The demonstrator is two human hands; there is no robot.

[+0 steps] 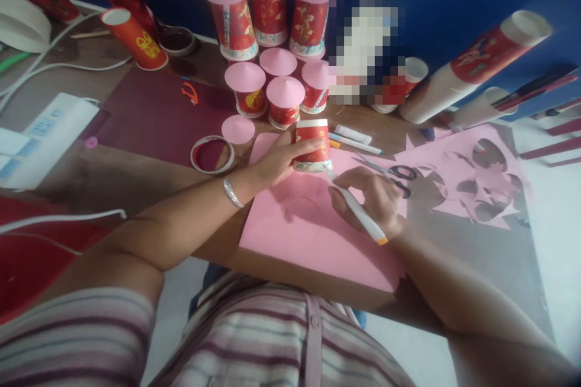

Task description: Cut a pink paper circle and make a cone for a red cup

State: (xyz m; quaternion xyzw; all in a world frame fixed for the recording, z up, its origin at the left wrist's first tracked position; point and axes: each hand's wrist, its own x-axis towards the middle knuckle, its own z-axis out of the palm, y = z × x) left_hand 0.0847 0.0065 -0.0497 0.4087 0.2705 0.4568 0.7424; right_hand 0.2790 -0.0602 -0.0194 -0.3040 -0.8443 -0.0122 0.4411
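My left hand (285,160) is wrapped round a short red cardboard tube (312,139) with a white rim and a white band at its base. That band carries teal marks. In my right hand (374,196) is a white marker (363,216) with an orange end, its tip side pointing toward the tube's lower edge. The contact between tip and tube is too blurred to tell. Beneath both hands lies a pink paper sheet (281,236) with a faint curved line on it. Scissors (393,172) with dark handles rest just beyond my right hand.
Several red tubes with pink cone tops (285,94) stand at the back. Pink paper scraps (481,175) with cut-out holes lie at right, near a tall tube (481,63). A tape roll (212,155), a pink disc (238,129) and a white power strip (48,139) are toward the left.
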